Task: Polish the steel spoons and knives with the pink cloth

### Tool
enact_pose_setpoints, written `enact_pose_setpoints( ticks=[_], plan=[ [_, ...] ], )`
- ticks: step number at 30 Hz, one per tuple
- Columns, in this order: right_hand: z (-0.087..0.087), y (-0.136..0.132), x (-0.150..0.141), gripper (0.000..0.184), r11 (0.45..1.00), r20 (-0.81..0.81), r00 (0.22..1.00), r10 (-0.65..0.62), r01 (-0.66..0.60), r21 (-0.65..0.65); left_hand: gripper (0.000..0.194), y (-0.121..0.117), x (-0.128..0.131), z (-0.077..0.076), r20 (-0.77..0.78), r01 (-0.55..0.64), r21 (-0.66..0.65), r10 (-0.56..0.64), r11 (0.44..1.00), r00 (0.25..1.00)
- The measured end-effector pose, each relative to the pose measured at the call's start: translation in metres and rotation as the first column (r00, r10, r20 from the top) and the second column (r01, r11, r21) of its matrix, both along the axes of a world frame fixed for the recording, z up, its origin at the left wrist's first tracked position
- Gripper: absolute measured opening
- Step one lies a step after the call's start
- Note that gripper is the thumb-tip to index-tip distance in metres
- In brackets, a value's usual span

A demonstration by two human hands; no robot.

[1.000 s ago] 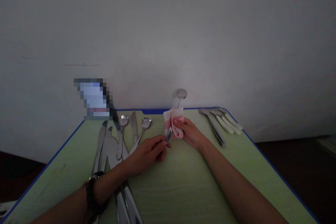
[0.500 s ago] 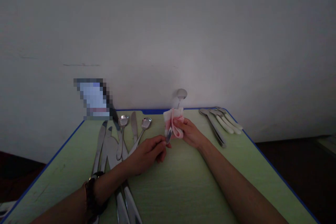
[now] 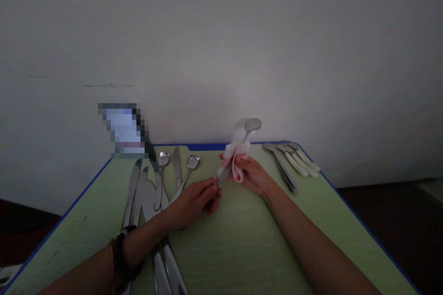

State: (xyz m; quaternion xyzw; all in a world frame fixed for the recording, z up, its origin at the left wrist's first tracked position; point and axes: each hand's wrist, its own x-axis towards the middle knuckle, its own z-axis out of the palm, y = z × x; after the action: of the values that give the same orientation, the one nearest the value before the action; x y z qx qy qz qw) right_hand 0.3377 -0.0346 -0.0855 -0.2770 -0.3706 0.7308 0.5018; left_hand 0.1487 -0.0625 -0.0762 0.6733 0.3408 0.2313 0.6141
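Observation:
A metal spoon is held up over the table, its bowl pointing away from me and to the right. My left hand pinches the end of its handle. Around the handle's middle, my right hand grips a folded pink-and-white cloth; the cloth hides that stretch of the handle. Left of my left hand lie two other spoons, a near one and one further left, among several knives. My left forearm covers part of these.
The green table has a blue edge and stands against a pale wall. At the right lie a stack of spoons and several white-handled forks. A blurred-out phone-like screen leans at the back left.
The spoon's bowl has swung to the right and tilted, showing more of its face. The cloth has shifted slightly right along with it. Both hands keep their grip.

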Motion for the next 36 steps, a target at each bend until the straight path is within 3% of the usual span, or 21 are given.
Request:
enact_pose_setpoints(
  ticks=[7, 13, 18, 24, 36],
  plan=[
    [0.0, 0.002, -0.001, 0.031, 0.995, -0.023, 0.996, -0.089, 0.088, -0.043, 0.026, -0.001, 0.0, -0.001, -0.017, -0.034, 0.077, 0.035, 0.996, 0.999],
    [0.0, 0.002, -0.004, 0.033, 0.991, 0.041, 0.991, -0.128, 0.129, -0.022, 0.019, 0.001, 0.0, -0.011, 0.04, -0.061, 0.029, 0.06, 0.998, 0.997],
    [0.002, 0.002, -0.006, 0.032, 0.985, 0.078, 0.983, -0.164, 0.168, -0.047, 0.022, 0.0, 0.0, -0.01, 0.001, -0.073, 0.031, 0.073, 0.997, 0.997],
    [0.001, -0.001, -0.004, 0.032, 0.995, 0.081, 0.992, -0.101, 0.102, -0.017, 0.029, 0.0, 0.0, -0.002, -0.031, -0.007, 0.016, 0.008, 1.0, 0.999],
    [0.001, -0.003, -0.002, 0.032, 0.999, 0.122, 0.992, 0.02, -0.026, 0.047, 0.029, 0.001, 0.001, -0.003, -0.076, -0.051, -0.024, 0.049, 0.998, 0.996]
  ],
)
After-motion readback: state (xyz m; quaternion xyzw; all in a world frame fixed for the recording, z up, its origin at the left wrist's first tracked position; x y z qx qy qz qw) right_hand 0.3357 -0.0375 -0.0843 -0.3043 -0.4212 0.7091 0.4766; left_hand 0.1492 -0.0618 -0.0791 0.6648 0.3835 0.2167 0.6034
